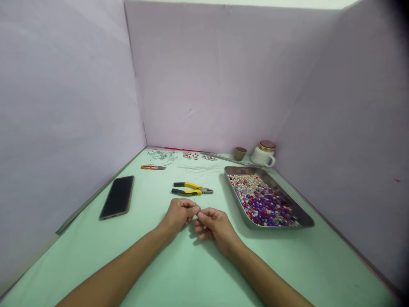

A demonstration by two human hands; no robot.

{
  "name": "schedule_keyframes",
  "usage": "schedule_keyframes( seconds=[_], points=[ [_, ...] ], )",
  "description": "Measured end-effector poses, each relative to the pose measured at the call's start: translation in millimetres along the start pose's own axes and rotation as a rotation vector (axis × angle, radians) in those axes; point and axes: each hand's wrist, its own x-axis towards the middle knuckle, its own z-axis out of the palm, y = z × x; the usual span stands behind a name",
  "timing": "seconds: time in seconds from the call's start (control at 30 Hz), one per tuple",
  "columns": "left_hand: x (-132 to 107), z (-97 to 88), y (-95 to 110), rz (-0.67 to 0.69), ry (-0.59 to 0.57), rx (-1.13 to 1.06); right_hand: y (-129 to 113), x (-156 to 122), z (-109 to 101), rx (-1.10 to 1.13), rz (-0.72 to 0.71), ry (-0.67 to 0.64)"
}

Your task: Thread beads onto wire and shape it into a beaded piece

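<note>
My left hand (181, 215) is closed in a pinch, its fingertips meeting those of my right hand (217, 228) above the table. A thin wire (194, 200) sticks up from between them, mostly hidden by the fingers. The right thumb and index finger pinch at the same spot, while its other fingers curl loosely below. Just beyond the hands lie pliers (191, 189) with yellow and black handles. To the right stands a metal tray (238, 204) of loose beads (265, 204), purple, red, white and pale gold.
A phone (117, 197) lies at left, near orange thread snips (152, 167). Farther back are loose wires (200, 168), twisted wire pieces (161, 156) and red-and-clear beaded pieces (191, 156). A brown cup (240, 153) and lidded white mug (262, 156) stand at back right. Pale walls enclose the table.
</note>
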Motion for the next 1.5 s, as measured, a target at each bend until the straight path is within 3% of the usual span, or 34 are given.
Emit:
schedule_keyframes(
  seconds=[0.37, 0.7, 0.87, 0.97, 1.07, 1.13, 1.2, 1.27, 1.37, 1.5],
  points=[
    [11, -5.5, -2, 0.057, 0.145, 0.038, 3, 19, 6, -0.071, -0.045, 0.051],
    [25, -14.8, -1, 0.117, 0.231, 0.036, 0, 31, 4, -0.108, -0.04, -0.013],
    [36, -39.4, 17, 0.218, 0.393, 0.11, 6, 30, 5, -0.155, -0.077, -0.005],
    [32, -47.7, 34, 0.28, 0.4, 0.248, 9, 30, 6, -0.176, -0.074, -0.022],
    [17, -31.9, 45, 0.324, 0.348, 0.451, 8, 28, 7, -0.182, -0.075, -0.036],
    [7, -11.9, 46, 0.429, 0.276, 0.923, 6, 26, 8, -0.197, -0.097, -0.041],
    [1, 7.4, 45, 0.466, 0.218, 1.213, 6, 24, 9, -0.233, -0.147, -0.03],
    [-1, 19.7, 42, 0.423, 0.173, 1.268, 6, 23, 10, -0.265, -0.203, -0.013],
    [5, 23.7, 37, 0.328, 0.15, 1.178, 8, 23, 9, -0.266, -0.232, -0.011],
    [13, 16.5, 30, 0.385, 0.27, 1.107, 9, 26, 7, -0.227, -0.202, -0.021]
  ],
)
